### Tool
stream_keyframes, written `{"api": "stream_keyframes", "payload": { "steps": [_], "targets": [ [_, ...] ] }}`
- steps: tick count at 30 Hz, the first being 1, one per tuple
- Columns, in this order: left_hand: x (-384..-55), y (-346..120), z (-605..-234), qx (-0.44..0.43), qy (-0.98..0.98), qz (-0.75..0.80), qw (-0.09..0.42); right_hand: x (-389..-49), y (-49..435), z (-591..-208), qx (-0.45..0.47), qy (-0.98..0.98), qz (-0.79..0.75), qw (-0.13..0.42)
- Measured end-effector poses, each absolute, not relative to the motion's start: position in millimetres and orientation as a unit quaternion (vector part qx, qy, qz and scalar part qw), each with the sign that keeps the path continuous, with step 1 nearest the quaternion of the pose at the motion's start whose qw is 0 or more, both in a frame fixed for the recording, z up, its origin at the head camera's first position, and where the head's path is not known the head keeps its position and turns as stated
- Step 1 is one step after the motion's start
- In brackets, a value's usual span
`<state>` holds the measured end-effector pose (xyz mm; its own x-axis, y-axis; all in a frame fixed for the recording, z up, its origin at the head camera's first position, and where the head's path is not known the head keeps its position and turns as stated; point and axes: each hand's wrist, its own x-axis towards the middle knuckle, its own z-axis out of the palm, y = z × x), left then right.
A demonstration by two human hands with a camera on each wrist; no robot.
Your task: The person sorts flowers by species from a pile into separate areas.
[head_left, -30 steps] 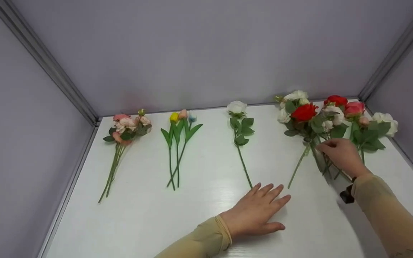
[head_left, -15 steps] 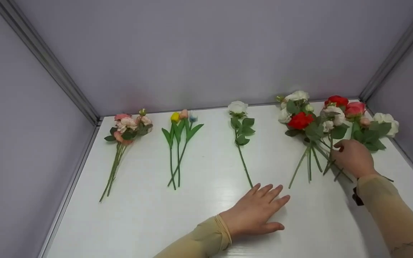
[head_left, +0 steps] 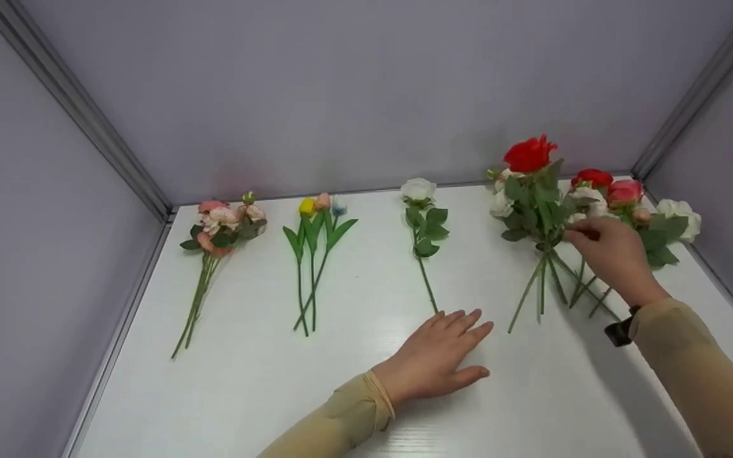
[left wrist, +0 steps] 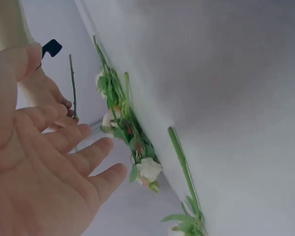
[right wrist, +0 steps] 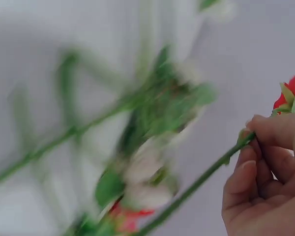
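My right hand (head_left: 611, 251) pinches the green stem (right wrist: 196, 189) of a red rose between thumb and fingertips. The bloom of that red rose (head_left: 530, 154) stands up over the right-hand flowers, against the back wall. Beneath it lies a bunch of white flowers (head_left: 501, 203), partly hidden by leaves, its stems fanned toward the front. My left hand (head_left: 433, 356), fingers straight and spread, holds nothing; its fingertips are near the lower stem end of a single white rose (head_left: 418, 189). In the left wrist view its palm (left wrist: 34, 182) shows.
Pink flowers (head_left: 219, 219) lie at the far left of the white table (head_left: 245, 394). Right of them are yellow, peach and blue tulips (head_left: 307, 207). Another red flower (head_left: 592, 178), a pink one (head_left: 625, 192) and a white one (head_left: 681, 216) lie by the right wall. Grey walls (head_left: 366, 89) enclose the table.
The red rose has risen off the right-hand flowers, its bloom now higher. My right hand shifted right, then back left and up. My left hand moved slightly left and away from me.
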<state>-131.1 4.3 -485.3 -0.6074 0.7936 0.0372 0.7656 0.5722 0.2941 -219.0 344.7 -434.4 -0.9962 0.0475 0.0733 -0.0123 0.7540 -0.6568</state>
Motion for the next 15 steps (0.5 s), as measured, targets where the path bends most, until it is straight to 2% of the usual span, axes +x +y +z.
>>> {"api": "stream_keyframes", "payload": {
  "steps": [3, 7, 11, 15],
  "targets": [
    [-136.5, -3.0, -476.3, 0.396, 0.89, 0.217, 0.055, -214.6, 308.7, -415.5, -0.01, -0.896, 0.445, -0.003],
    [-140.3, -18.3, -466.8, 0.31, 0.882, 0.344, 0.083, -209.9, 254.2, -400.9, 0.033, -0.819, 0.573, -0.029],
    [-141.0, -32.2, -466.2, 0.229, 0.837, 0.479, 0.13, -206.1, 205.8, -399.8, 0.082, -0.727, 0.68, -0.045],
    [-141.5, -42.3, -469.4, 0.188, 0.775, 0.582, 0.162, -203.6, 169.9, -406.9, 0.099, -0.654, 0.746, -0.07]
  ]
}}
